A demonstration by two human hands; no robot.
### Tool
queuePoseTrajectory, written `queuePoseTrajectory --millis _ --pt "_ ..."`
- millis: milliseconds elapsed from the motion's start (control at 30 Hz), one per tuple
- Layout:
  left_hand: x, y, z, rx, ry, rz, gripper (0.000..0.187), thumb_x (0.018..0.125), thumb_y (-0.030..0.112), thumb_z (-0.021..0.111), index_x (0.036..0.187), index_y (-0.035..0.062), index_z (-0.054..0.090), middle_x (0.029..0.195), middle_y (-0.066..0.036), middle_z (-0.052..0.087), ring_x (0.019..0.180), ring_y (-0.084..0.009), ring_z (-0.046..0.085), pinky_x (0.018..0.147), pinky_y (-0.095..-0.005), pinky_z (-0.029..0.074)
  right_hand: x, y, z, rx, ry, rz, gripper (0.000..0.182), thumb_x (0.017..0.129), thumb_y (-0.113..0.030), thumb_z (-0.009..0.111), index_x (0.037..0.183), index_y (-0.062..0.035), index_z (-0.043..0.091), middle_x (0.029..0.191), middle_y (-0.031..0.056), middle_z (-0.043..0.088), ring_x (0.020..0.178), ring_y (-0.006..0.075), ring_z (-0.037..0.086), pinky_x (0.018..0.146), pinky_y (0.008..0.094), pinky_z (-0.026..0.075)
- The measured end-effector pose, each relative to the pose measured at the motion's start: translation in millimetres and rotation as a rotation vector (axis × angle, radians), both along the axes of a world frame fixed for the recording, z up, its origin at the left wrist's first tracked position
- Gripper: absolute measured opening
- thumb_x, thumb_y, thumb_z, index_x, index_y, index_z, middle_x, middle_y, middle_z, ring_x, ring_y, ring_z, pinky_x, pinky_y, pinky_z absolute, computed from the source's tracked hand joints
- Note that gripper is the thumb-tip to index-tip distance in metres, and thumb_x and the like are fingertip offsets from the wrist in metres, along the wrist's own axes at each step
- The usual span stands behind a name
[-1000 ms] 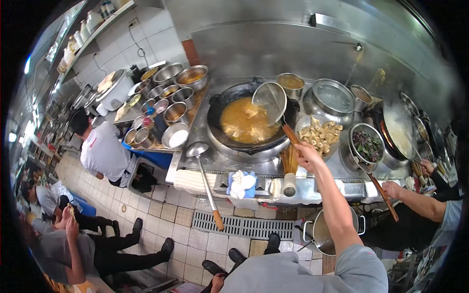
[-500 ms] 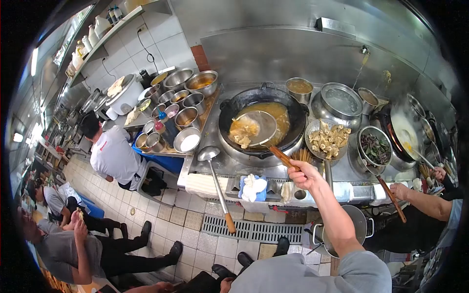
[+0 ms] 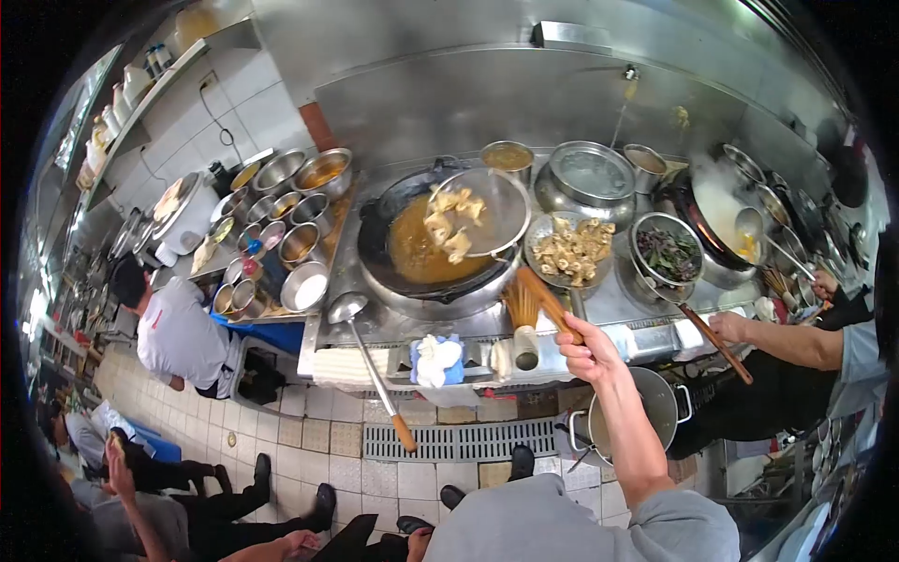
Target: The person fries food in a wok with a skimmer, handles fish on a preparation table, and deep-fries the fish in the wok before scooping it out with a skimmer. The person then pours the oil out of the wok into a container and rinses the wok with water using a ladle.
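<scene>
Stainless steel cooking range [image 3: 375, 323]: right hand [image 3: 585, 348] wraps shut round the wooden handle of a round wire skimmer [image 3: 479, 214], holding fried pieces [image 3: 451, 220] above the black wok's [image 3: 426, 245] brown broth.

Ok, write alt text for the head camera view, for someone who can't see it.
A person's right hand grips the wooden handle of a wire skimmer holding fried pieces above a wok of brown oil on a steel kitchen range. A strainer of fried pieces sits to the right, and a co-worker's hand holds another wooden handle.
</scene>
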State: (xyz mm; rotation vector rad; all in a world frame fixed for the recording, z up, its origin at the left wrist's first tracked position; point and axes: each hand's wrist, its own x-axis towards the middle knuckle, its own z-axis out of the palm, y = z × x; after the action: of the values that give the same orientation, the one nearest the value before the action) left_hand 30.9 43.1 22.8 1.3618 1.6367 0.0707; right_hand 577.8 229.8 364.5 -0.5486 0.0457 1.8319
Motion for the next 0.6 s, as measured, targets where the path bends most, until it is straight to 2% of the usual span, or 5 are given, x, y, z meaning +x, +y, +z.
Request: queuePoseTrajectory --millis 167,333,400,467,600 --pt "-3 0 -20 0.026 0.001 -0.051 0.025 0.068 0.013 0.062 0.090 0.0052 0.067 0.085 -0.014 0.065 0.086 -0.0267 0.062 0.078 -0.0322 0.047 15 -63 40 -0.099 -0.715 -0.403 0.014 0.087 -0.016 0.053 0.098 -0.0129 0.045 0.061 -0.0019 0.042 0.036 0.0015 0.027 0.027 0.0176 0.017" --pt "2 12 -40 0.079 0.003 -0.152 0.024 0.067 0.013 0.062 0.089 0.0053 0.067 0.085 -0.014 0.065 0.086 -0.0271 0.062 0.078 -0.0323 0.047 37 -82 23 -0.181 -1.070 -0.441 0.020 0.081 -0.007 0.055 0.101 -0.0081 0.051 0.056 -0.0008 0.044 0.040 0.0036 0.035 0.031 0.0221 0.023" --pt "12 26 -22 0.200 0.058 -0.256 0.026 0.066 0.011 0.061 0.090 0.0057 0.067 0.079 -0.013 0.065 0.077 -0.0259 0.063 0.071 -0.0327 0.049 59 -79 -14 -0.195 -1.404 -0.477 0.030 0.079 -0.006 0.056 0.109 -0.0039 0.054 0.062 0.0031 0.051 0.049 0.0088 0.043 0.045 0.0261 0.037" --pt "29 40 -8 -0.019 0.003 -0.211 0.028 0.068 0.007 0.058 0.095 0.0056 0.066 0.077 -0.013 0.064 0.066 -0.0220 0.063 0.059 -0.0318 0.051 64 -72 -39 -0.206 -1.787 -0.528 0.045 0.077 -0.003 0.056 0.120 0.0014 0.048 0.088 0.0118 0.060 0.078 0.0165 0.053 0.075 0.0288 0.043" --pt "79 62 68 -0.115 -0.087 0.089 0.032 0.070 0.001 0.054 0.101 0.0049 0.061 0.066 -0.011 0.060 0.056 -0.0169 0.060 0.047 -0.0282 0.048 78 -70 -43 -0.144 -1.703 -0.618 0.046 0.077 -0.001 0.055 0.123 0.0014 0.047 0.091 0.0094 0.059 0.079 0.0141 0.051 0.073 0.0264 0.042"
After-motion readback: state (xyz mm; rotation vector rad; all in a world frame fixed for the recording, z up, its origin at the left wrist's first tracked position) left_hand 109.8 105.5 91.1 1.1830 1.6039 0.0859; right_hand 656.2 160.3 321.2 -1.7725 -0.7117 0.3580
